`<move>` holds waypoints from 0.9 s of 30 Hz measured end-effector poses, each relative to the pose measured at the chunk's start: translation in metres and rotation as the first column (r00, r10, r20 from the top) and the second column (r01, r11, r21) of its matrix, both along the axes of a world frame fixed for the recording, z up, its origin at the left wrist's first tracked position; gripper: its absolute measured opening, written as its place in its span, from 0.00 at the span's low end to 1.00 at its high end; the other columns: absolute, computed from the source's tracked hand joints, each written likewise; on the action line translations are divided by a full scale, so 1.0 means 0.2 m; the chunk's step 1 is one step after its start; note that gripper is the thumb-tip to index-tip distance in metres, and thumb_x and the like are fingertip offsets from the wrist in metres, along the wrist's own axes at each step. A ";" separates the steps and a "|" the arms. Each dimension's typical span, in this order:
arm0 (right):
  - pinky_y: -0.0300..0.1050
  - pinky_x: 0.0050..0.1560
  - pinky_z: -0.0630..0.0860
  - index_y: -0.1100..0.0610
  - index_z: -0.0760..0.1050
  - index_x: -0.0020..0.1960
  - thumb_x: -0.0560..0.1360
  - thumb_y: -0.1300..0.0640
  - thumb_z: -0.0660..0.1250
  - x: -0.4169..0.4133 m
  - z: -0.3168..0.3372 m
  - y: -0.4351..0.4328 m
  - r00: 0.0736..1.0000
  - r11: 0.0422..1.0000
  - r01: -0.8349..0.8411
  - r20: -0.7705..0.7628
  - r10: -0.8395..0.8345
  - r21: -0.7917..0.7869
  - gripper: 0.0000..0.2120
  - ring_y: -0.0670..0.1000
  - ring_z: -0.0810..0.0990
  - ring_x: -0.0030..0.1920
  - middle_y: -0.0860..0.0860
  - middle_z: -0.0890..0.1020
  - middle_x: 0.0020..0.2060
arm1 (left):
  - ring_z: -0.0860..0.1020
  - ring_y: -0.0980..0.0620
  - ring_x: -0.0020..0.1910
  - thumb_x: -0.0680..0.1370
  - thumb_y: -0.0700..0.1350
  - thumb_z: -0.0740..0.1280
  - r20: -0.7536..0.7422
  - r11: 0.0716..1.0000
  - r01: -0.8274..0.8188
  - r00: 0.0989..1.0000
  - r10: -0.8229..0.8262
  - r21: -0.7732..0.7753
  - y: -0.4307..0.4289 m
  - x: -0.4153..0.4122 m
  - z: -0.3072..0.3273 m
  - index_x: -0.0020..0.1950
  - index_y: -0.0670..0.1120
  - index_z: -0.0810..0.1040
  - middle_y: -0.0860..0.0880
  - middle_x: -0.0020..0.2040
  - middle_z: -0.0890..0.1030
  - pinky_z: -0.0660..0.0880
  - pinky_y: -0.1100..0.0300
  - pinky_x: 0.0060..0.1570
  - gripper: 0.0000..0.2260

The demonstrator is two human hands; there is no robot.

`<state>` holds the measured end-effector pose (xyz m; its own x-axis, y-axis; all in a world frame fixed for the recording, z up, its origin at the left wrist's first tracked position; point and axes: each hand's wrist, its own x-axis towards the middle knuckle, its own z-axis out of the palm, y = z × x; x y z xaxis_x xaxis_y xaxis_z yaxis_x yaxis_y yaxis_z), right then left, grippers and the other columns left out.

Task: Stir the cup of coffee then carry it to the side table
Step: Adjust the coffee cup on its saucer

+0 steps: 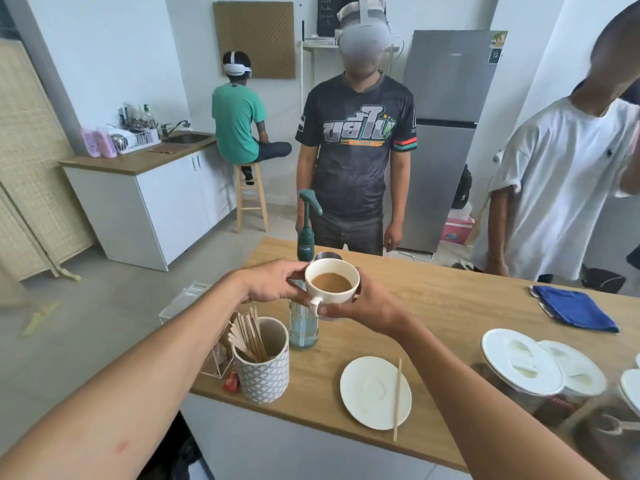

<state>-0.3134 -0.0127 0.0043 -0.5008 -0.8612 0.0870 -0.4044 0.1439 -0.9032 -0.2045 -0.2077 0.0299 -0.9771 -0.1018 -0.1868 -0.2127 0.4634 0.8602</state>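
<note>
the white cup of coffee (331, 289) is lifted clear of the wooden bench (450, 306), held up between both hands in front of the green-topped pump bottle (306, 237), which stands on the bench behind and below it. the left hand (273, 282) grasps the cup's left side with curled fingers, and the right hand (367, 306) wraps around its right side and underside, thumb lying just beside the handle, which points toward the camera. the cup sits level and holds light brown coffee somewhat below the rim. below it on the bench lies an empty white saucer (370, 386) with a wooden stir stick (397, 400) resting across its right edge and poking past the near rim. left of the saucer stands a patterned holder (265, 372) with wooden stirrers leaning in it, and a small red packet lies at its base. a folded blue cloth (575, 308) is on the far right of the bench, and jars with white lids (519, 362) stand at the near right. across the bench a person in a dark printed shirt (356, 150) faces this way, a person in a white shirt (561, 188) stands at the right, and a person in a green shirt (237, 123) sits on a stool by a sink, with a grey fridge (446, 133) at the back.
</note>
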 end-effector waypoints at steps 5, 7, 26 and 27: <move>0.46 0.57 0.78 0.45 0.71 0.63 0.59 0.46 0.83 -0.01 -0.01 -0.05 0.999 0.998 0.054 -0.008 -0.054 -0.009 0.36 0.41 0.81 0.53 0.42 0.83 0.52 | 0.77 0.53 0.66 0.71 0.36 0.76 0.026 0.999 -0.009 1.000 0.010 -0.039 -0.05 -0.01 0.03 0.69 0.45 0.74 0.51 0.64 0.81 0.74 0.54 0.66 0.28; 0.46 0.57 0.78 0.46 0.70 0.64 0.57 0.40 0.82 -0.02 -0.01 -0.06 0.997 0.997 0.074 -0.011 -0.074 -0.009 0.40 0.42 0.80 0.53 0.42 0.82 0.52 | 0.76 0.53 0.66 0.72 0.37 0.76 0.043 0.995 -0.020 0.999 0.024 -0.097 -0.07 -0.01 0.07 0.72 0.45 0.72 0.51 0.65 0.80 0.73 0.56 0.66 0.29; 0.48 0.55 0.79 0.48 0.68 0.66 0.56 0.34 0.80 -0.11 -0.01 -0.16 0.993 0.994 0.109 -0.047 -0.111 -0.029 0.44 0.43 0.79 0.54 0.43 0.80 0.55 | 0.78 0.44 0.59 0.83 0.56 0.55 -0.327 0.775 -0.538 0.836 0.441 -0.330 -0.05 -0.38 0.52 0.57 0.50 0.80 0.46 0.61 0.81 0.74 0.50 0.61 0.17; 0.47 0.55 0.79 0.48 0.67 0.66 0.56 0.34 0.80 -0.12 -0.01 -0.16 0.993 0.994 0.109 -0.051 -0.110 -0.026 0.44 0.43 0.79 0.54 0.43 0.80 0.55 | 0.79 0.44 0.57 0.83 0.54 0.56 -0.311 0.778 -0.538 0.838 0.449 -0.326 -0.05 -0.40 0.52 0.53 0.52 0.81 0.46 0.58 0.82 0.75 0.51 0.58 0.15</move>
